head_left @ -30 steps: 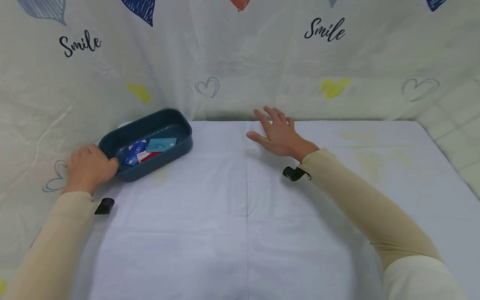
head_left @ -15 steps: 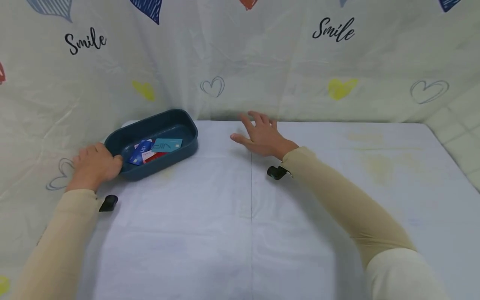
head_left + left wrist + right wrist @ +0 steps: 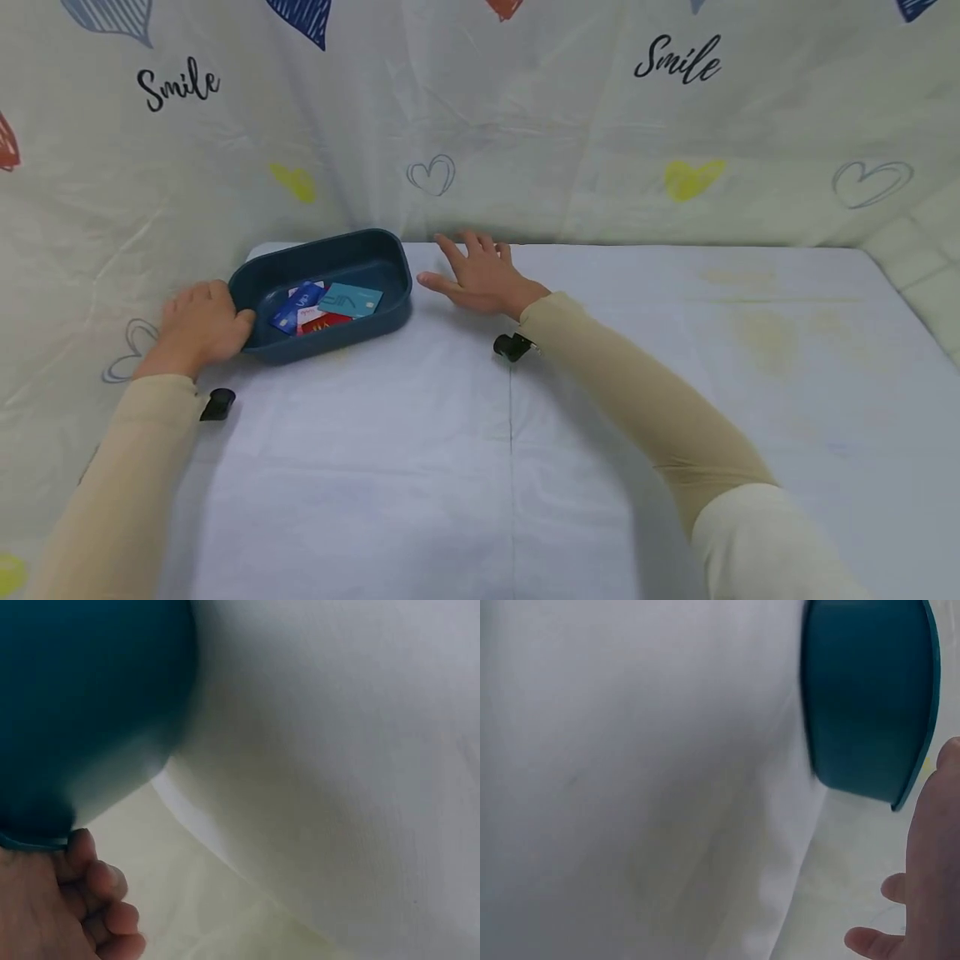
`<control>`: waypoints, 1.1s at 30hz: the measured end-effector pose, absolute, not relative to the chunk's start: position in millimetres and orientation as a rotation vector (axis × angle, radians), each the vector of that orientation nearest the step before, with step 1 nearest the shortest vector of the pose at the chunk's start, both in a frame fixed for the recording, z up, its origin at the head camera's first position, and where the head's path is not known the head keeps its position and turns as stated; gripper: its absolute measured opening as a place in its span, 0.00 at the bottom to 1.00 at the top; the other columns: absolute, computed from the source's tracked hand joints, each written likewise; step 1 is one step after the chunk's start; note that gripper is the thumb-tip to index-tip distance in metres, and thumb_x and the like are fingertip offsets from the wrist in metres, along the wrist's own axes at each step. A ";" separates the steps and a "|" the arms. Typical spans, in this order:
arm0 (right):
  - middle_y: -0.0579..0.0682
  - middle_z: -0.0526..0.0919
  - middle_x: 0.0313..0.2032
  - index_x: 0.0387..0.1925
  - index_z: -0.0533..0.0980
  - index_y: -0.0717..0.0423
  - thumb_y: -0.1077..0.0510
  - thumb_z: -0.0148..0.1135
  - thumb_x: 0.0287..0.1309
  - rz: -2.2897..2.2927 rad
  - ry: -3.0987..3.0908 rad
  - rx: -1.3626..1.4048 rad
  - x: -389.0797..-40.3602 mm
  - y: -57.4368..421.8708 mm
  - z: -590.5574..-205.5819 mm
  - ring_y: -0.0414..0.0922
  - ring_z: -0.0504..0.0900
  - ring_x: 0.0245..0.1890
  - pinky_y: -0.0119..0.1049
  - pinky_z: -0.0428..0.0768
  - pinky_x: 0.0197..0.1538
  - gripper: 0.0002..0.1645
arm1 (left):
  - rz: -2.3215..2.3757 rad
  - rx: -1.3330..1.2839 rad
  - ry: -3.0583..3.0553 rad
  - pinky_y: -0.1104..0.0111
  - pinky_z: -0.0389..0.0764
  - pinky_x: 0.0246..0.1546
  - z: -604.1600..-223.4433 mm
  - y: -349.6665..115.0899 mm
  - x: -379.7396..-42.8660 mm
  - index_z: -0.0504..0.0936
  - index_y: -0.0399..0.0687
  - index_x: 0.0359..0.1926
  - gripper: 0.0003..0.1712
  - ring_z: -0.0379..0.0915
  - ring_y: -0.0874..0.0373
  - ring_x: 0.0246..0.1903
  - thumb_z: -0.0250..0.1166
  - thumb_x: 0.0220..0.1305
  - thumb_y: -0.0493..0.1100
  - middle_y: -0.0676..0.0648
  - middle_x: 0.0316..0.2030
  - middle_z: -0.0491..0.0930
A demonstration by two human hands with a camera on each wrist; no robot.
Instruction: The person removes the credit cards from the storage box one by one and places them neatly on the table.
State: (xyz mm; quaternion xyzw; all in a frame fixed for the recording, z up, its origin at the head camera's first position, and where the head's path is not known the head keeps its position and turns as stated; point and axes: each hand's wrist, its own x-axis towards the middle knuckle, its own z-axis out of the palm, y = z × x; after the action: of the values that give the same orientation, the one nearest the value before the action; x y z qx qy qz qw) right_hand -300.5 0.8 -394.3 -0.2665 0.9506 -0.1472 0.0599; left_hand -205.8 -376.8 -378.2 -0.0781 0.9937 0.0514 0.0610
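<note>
Nearer the blue bin (image 3: 347, 338) than a moment ago, the right hand (image 3: 482, 281) now spreads its fingers just beside one end, apart from it; the left hand (image 3: 198, 330) grips the other. With cards (image 3: 350, 300) inside, the bin stands at the desk's (image 3: 360, 467) far-left corner, seemingly attended from both ends.

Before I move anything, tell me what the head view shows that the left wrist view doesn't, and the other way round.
Only the head view: the cards lying inside the teal bin, the right hand with fingers spread, and the words and hearts printed on the backdrop.

Only the left wrist view: the curled fingertips of the left hand, seen close up near the bin's rim; the head view shows that hand from its back.

Both: the teal bin, part of the left hand and the white-covered table.
</note>
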 end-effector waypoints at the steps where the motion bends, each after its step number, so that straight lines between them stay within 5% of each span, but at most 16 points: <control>1: 0.53 0.49 0.75 0.76 0.45 0.38 0.18 0.30 0.58 -0.445 2.881 -0.808 -301.2 -2.7 -394.5 0.54 0.48 0.75 0.61 0.48 0.71 0.52 | 0.154 -0.224 3.010 0.37 0.54 0.58 -378.3 -377.1 -206.2 0.56 0.18 0.57 0.34 0.51 0.29 0.52 0.43 0.69 0.50 0.23 0.54 0.59; 20: 0.50 0.55 0.73 0.75 0.50 0.50 0.17 0.29 0.56 -0.457 2.850 -0.704 -294.5 -61.4 -384.5 0.53 0.55 0.72 0.61 0.57 0.70 0.57 | 0.073 -0.082 3.062 0.41 0.60 0.52 -378.9 -379.8 -211.1 0.61 0.23 0.53 0.30 0.54 0.33 0.48 0.44 0.69 0.50 0.26 0.47 0.64; 24: 0.51 0.62 0.66 0.70 0.55 0.54 0.29 0.38 0.61 -0.325 2.881 -0.692 -291.9 -65.3 -382.2 0.52 0.59 0.65 0.58 0.60 0.66 0.46 | 0.044 -0.067 3.049 0.40 0.60 0.52 -378.1 -378.2 -212.3 0.60 0.22 0.54 0.31 0.54 0.33 0.48 0.44 0.69 0.51 0.26 0.48 0.64; 28: 0.51 0.62 0.57 0.64 0.58 0.55 0.45 0.41 0.55 -0.233 2.876 -0.695 -290.9 -67.2 -381.0 0.51 0.58 0.59 0.57 0.59 0.64 0.35 | 0.044 -0.064 3.043 0.42 0.61 0.50 -379.0 -378.6 -211.2 0.60 0.22 0.53 0.30 0.54 0.34 0.47 0.44 0.68 0.50 0.27 0.46 0.64; 33: 0.51 0.63 0.54 0.61 0.59 0.55 0.46 0.40 0.58 -0.168 2.882 -0.726 -289.3 -68.1 -379.3 0.51 0.58 0.56 0.56 0.57 0.63 0.32 | 0.049 -0.053 3.045 0.43 0.61 0.49 -377.9 -379.4 -209.0 0.61 0.23 0.52 0.29 0.54 0.34 0.46 0.45 0.69 0.50 0.27 0.45 0.65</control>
State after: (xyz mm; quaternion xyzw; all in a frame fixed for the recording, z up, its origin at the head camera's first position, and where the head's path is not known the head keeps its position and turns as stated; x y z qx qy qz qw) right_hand -289.3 -68.1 -379.3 -0.2432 0.9648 -0.0563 0.0824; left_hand -209.0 -379.4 -377.9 -0.0175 0.9986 0.0162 0.0478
